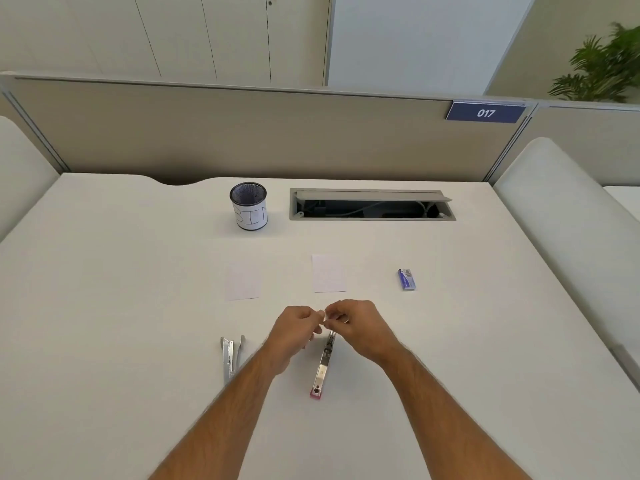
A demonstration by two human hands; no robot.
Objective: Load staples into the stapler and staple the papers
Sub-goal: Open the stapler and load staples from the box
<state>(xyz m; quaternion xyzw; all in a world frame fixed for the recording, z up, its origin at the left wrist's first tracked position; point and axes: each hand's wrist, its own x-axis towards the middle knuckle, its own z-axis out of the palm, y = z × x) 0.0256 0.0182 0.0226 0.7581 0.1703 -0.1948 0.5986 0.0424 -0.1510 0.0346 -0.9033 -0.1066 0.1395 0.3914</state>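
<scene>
A pink stapler (322,370) lies swung open on the white desk, its metal channel facing up and its pink end nearest me. Just above its far end, my left hand (294,332) and my right hand (356,325) meet, fingertips pinching a small pale strip of staples (325,316) between them. A second, silver stapler (231,355) lies open to the left. Two small sheets of paper (243,282) (329,273) lie flat beyond my hands. A blue staple box (406,279) sits to the right.
A mesh cup (248,206) with a handwritten label stands at the back. An open cable hatch (372,205) is set into the desk behind the papers. A beige partition (242,133) closes the far edge. Padded seats flank both sides.
</scene>
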